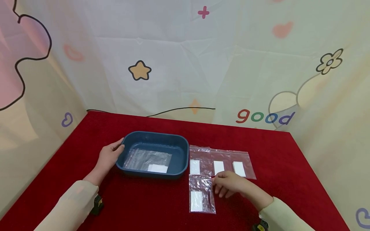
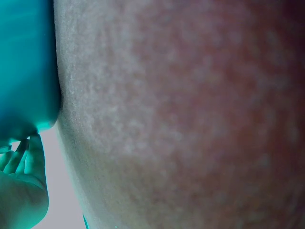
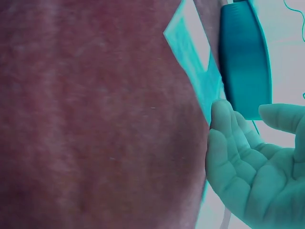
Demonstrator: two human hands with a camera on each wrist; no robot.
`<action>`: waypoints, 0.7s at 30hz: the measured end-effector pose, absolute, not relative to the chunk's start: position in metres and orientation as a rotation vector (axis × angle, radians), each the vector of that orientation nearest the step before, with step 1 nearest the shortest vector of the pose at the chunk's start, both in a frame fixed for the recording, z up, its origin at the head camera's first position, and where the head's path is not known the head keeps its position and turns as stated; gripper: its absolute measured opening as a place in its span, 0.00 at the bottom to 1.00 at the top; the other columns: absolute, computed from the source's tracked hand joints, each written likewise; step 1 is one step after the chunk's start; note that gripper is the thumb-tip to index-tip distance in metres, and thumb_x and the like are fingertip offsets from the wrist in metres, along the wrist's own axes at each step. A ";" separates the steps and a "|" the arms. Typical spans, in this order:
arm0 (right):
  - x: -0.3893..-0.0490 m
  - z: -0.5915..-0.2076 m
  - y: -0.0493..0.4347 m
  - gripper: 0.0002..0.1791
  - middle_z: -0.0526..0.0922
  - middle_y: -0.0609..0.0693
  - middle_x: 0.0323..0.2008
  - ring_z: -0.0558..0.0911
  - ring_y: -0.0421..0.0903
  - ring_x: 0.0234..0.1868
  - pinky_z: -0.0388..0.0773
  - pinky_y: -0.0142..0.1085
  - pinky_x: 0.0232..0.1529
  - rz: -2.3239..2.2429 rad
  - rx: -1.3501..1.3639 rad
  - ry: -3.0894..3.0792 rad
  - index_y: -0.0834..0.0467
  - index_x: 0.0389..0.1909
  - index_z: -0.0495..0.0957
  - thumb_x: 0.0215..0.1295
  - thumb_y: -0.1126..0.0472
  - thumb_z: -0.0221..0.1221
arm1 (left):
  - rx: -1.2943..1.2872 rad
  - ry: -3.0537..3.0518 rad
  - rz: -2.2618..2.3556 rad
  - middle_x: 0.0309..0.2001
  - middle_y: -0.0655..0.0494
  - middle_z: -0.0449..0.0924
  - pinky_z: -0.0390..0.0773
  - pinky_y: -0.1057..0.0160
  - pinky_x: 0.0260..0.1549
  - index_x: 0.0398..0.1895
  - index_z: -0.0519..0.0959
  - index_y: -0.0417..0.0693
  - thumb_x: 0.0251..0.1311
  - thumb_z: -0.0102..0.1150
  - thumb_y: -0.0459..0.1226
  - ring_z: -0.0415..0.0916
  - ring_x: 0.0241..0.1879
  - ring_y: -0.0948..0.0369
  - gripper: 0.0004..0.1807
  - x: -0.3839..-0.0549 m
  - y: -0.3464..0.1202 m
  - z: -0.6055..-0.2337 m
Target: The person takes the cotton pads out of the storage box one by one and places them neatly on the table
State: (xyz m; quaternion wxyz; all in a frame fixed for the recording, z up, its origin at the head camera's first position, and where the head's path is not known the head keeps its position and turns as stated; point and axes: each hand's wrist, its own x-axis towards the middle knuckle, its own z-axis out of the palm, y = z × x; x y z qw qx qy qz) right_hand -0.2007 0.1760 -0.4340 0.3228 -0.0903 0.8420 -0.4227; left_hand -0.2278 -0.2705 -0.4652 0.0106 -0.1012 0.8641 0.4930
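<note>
A blue plastic tray [image 1: 182, 174] stands left of the middle of the table, with clear zip bags [image 1: 141, 159] and white cards [image 1: 157, 168] in it. My left hand [image 1: 110, 156] holds its left rim, thumb and fingers at the edge. To the right lie three clear zip bags in a row, each with a white card [image 1: 238, 168]. Below the leftmost sits another zip bag [image 1: 206, 192] with a white card [image 1: 196, 201] inside. Beside this bag's upper right corner is my right hand [image 1: 229, 183], fingers loosely bent and thumb apart in the right wrist view.
A red cloth [image 1: 138, 205] covers the table. Behind it and at both sides hangs a pale printed curtain [image 1: 179, 70]. Dark wrist devices [image 1: 97, 204] show at both sleeves.
</note>
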 end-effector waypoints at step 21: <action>-0.242 -0.401 0.165 0.21 0.85 0.60 0.45 0.84 0.45 0.43 0.84 0.36 0.46 -1.301 -0.407 2.044 0.74 0.55 0.74 0.79 0.57 0.49 | -0.315 2.704 1.538 0.77 0.38 0.60 0.64 0.42 0.76 0.78 0.60 0.43 0.78 0.47 0.40 0.57 0.79 0.41 0.29 -0.226 -0.270 -0.463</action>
